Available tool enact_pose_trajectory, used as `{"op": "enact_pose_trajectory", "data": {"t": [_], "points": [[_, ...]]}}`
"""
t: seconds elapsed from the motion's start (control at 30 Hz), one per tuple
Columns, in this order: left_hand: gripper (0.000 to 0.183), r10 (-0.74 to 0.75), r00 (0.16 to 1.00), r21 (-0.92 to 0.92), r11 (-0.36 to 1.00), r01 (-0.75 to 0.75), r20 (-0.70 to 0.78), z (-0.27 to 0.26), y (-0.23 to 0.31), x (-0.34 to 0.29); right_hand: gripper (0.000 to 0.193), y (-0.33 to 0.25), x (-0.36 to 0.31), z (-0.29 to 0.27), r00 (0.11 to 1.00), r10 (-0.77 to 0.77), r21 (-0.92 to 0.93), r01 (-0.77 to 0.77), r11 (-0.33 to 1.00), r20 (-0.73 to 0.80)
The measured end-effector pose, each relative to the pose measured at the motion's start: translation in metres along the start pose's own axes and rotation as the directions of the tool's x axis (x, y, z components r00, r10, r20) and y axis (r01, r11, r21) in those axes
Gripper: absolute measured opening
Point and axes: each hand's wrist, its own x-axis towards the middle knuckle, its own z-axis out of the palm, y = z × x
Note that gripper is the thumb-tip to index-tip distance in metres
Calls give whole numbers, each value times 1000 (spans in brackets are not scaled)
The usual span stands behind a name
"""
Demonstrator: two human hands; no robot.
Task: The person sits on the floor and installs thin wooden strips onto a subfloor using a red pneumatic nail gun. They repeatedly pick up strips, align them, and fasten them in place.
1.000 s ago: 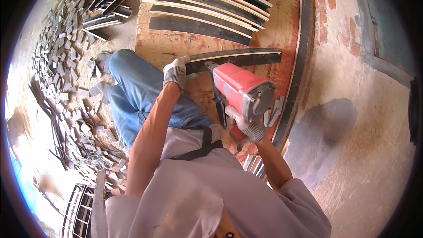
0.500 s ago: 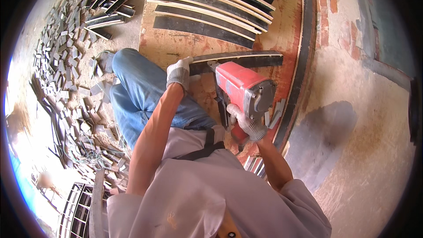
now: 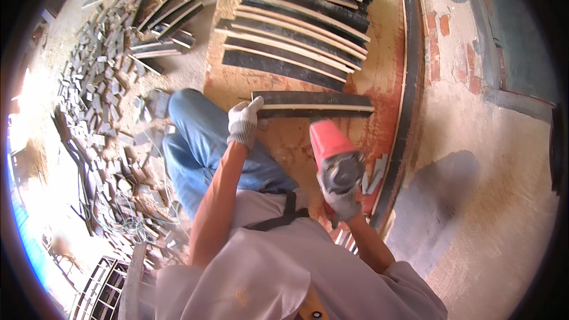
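My left hand [image 3: 243,122], in a pale knitted glove, is closed on the left end of a dark wooden strip [image 3: 314,99]. A pale batten runs lengthwise along that strip, and its dark faces show on both sides of it. My right hand [image 3: 340,200], gloved too, grips the handle of a red nail gun [image 3: 329,142] with a dark round cap. The gun's nose points away from me, at the near edge of the strip. Motion blurs the gun slightly, and I cannot tell whether its tip touches the wood.
Several similar dark strips with pale battens [image 3: 296,29] lie side by side on the stained wooden board [image 3: 385,29] beyond. A dark rail [image 3: 409,41] edges the board at right, before a worn wall [image 3: 462,118]. Offcuts [image 3: 98,95] litter the floor at left, with a thin hose [image 3: 169,181].
The nail gun has swung round and drawn back toward me. The strip has rolled, so its pale batten and both dark sides show more. My left hand keeps its end; the view has shifted slightly.
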Motion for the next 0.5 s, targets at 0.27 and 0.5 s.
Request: {"op": "enact_pose_trajectory", "data": {"t": [0.27,0.5], "points": [[28,676,733,266,695,-669,76,-197,62,9,86,-37,22,29,863,503,133,-504,853,47],[61,706,638,514,688,-512,-308,-259,50,73,51,-2,51,13,893,344,302,-427,852,291]]}}
